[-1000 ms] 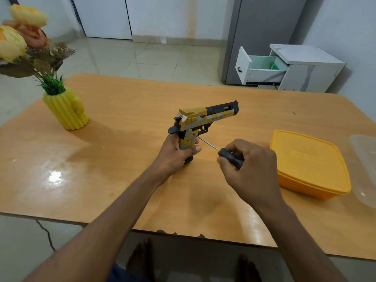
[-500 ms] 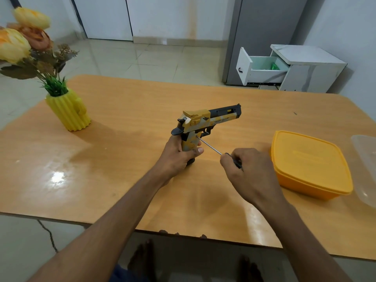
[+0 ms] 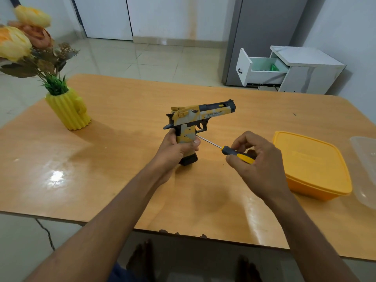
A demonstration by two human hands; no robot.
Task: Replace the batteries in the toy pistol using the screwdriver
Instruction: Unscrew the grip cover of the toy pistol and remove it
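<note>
At the worktop's point(image 3: 122, 180) centre, the left hand point(image 3: 175, 148) clenches the upright toy pistol point(image 3: 195, 121) while the right hand point(image 3: 254, 159), at four o'clock, grips the screwdriver point(image 3: 227, 149) whose tip meets the handle, and slanted pressure could skid it onto the thumb.

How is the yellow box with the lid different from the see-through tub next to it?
The orange-yellow plastic lidded box is solid coloured, so its inside is hidden; the clear plastic tub is see-through. The yellow box has its lid on; the clear tub looks open, with no lid showing. The yellow box is fully in view, while the picture's right edge cuts off the clear tub. Both are plastic, have rounded corners and sit on the wooden table.
</note>
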